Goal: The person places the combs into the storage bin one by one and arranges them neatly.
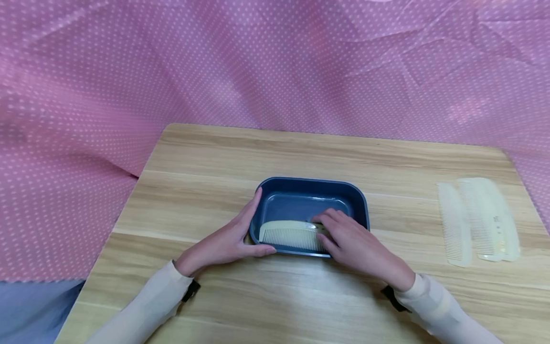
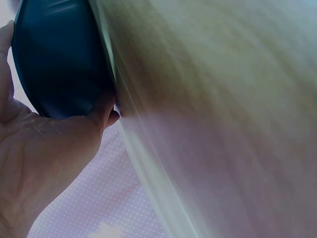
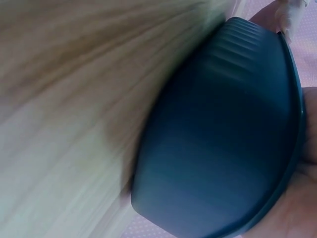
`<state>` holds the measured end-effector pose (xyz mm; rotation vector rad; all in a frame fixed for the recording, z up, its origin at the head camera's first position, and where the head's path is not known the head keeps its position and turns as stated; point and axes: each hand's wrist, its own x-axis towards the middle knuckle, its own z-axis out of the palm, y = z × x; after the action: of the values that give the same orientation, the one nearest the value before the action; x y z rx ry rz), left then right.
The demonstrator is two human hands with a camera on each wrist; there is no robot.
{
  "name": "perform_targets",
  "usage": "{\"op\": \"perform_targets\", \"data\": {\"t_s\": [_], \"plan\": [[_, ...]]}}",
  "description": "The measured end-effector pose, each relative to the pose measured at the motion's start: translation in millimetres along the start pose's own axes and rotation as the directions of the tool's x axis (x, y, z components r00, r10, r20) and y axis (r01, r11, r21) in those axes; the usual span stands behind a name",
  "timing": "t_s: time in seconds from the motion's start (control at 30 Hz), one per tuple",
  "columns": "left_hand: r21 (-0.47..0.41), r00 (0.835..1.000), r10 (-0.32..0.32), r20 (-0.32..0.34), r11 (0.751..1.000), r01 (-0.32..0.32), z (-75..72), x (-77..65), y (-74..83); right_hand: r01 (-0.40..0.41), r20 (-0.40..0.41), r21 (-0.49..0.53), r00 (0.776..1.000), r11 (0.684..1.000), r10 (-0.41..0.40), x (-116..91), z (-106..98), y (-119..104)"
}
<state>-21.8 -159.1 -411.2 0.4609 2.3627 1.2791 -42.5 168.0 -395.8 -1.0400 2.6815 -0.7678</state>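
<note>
A dark blue rectangular box [image 1: 309,196] with rounded corners lies on the wooden table. My left hand [image 1: 225,246] holds its left end, thumb along the near rim and fingers along the left wall; in the left wrist view the fingertips curl against the lower edge of the box [image 2: 64,59]. Inside, along the near wall, a cream comb [image 1: 288,231] lies with its teeth toward me. My right hand [image 1: 356,246] reaches over the near right rim and pinches the comb's right end, hiding that end. In the right wrist view the outer wall of the box [image 3: 218,129] covers the comb.
At the table's right side lie a pale comb [image 1: 455,229] and a pair of overlapping combs [image 1: 481,220], set lengthwise away from me. A pink dotted cloth [image 1: 275,67] hangs behind the table's far edge and down its left side.
</note>
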Motion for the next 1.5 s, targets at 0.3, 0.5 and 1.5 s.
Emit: {"op": "perform_targets", "data": {"t_s": [0.3,0.5,1.5], "plan": [[0.002,1.0,0.002,-0.004,1.0,-0.002,0.4,-0.8,-1.9,0.042,-0.126,0.227,0.992,0.973,-0.014,-6,-6,6],[0.003,1.0,-0.008,0.007,1.0,0.008,-1.0,0.3,-2.1,0.088,-0.262,0.338,0.965,0.937,0.004,-14,-12,13],[-0.01,1.0,-0.006,0.019,1.0,0.006,-3.2,2.6,-0.2,-0.08,-0.481,0.49,0.805,0.868,0.346,-77,-45,65]]}}
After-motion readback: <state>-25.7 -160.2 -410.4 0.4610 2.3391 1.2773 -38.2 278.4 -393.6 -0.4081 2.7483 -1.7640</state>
